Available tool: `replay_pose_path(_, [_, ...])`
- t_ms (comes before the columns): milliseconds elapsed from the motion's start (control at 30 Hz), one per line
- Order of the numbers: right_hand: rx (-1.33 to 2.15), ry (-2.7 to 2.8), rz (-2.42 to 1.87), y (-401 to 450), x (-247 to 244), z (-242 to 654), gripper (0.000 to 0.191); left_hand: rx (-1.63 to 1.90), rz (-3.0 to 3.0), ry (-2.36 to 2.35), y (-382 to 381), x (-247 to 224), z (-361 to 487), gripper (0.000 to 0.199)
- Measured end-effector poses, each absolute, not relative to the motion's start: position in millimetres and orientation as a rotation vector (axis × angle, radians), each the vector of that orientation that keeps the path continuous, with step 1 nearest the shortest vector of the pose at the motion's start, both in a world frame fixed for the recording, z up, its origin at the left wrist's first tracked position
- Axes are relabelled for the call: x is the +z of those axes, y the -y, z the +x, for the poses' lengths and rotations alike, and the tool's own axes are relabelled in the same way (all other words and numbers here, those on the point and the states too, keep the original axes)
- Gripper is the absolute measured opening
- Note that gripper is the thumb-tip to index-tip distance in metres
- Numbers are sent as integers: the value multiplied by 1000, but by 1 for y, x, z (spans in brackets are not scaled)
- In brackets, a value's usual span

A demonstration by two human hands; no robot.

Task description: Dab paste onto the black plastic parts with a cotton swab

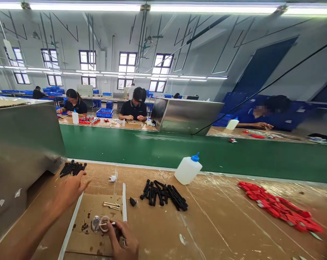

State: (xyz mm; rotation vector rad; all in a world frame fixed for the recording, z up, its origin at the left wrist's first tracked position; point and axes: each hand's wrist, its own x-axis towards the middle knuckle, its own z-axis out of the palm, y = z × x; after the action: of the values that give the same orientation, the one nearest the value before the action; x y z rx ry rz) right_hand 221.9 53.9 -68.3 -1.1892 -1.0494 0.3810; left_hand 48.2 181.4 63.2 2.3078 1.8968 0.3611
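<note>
Factory hall with long work lines fills the head view, and a brown tabletop (pixel 220 224) covered with clear film lies in front. On it, a cardboard sheet (pixel 95 216) is the landmark. At the sheet's near edge the right hand (pixel 124 240) pinches a thin white stick (pixel 109 224) whose tip meets a small ring (pixel 104 224). Beyond the sheet's far left corner the left hand (pixel 71 189) is spread open, holding nothing, just beside a small heap of black parts (pixel 72 168). Right of the sheet lie more black pieces (pixel 165 195), a white glue bottle (pixel 187 169) and red parts (pixel 279 207).
</note>
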Motion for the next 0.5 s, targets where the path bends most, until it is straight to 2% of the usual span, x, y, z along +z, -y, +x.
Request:
replay_pose_path(200, [381,1071,-1271,-45,-57,229,16,707,2036,-1421,-89,30,42,36])
replay_pose_path(433, [241,1301,-1338,-41,-51,234,12,883,1707,-1377,-54,-29,19,37])
replay_pose_path(500, [216,1385,-1388,-42,-52,240,20,885,1698,-1363,-50,-46,13,40])
